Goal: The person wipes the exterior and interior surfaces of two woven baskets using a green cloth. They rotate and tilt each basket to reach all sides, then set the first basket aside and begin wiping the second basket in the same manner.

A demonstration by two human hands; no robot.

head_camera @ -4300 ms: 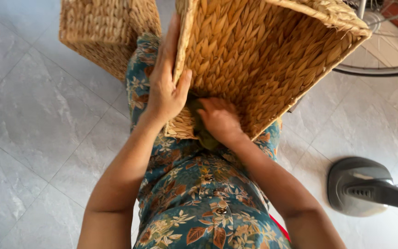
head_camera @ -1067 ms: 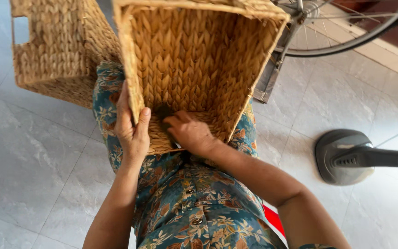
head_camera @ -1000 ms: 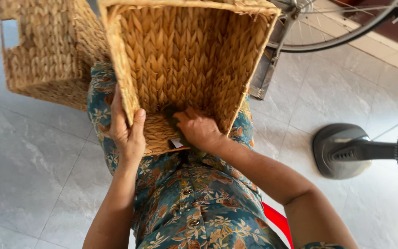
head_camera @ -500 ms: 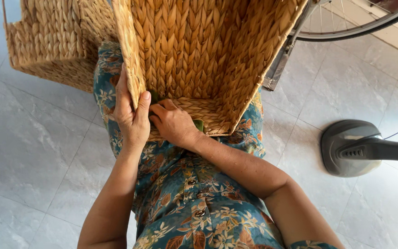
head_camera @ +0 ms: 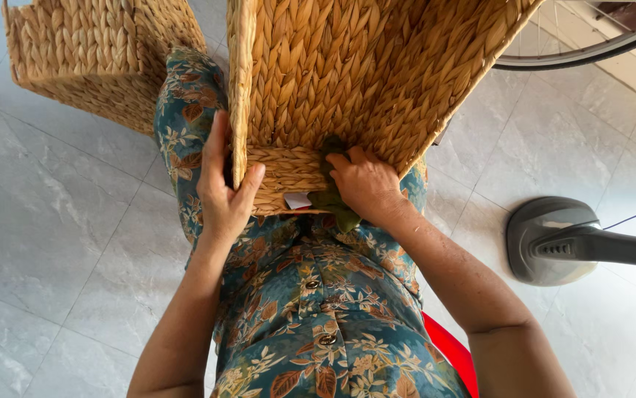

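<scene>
A large woven straw basket (head_camera: 362,74) rests tilted on my lap, its open side toward me. My left hand (head_camera: 223,184) grips the basket's left rim, thumb inside and fingers outside. My right hand (head_camera: 366,184) presses a green cloth (head_camera: 336,206) against the inside of the basket near its lower wall. A small white tag (head_camera: 299,200) shows under the basket's edge. I sit in a blue floral dress (head_camera: 318,309).
A second woven basket (head_camera: 89,59) stands on the grey tiled floor at the upper left. A standing fan's grey base (head_camera: 554,239) is at the right, a bicycle wheel (head_camera: 591,40) at the upper right. A red seat edge (head_camera: 454,350) shows beneath me.
The basket has tipped closer to me and fills more of the view. My right hand with the cloth has shifted to the right along the inner wall; my left hand still holds the rim.
</scene>
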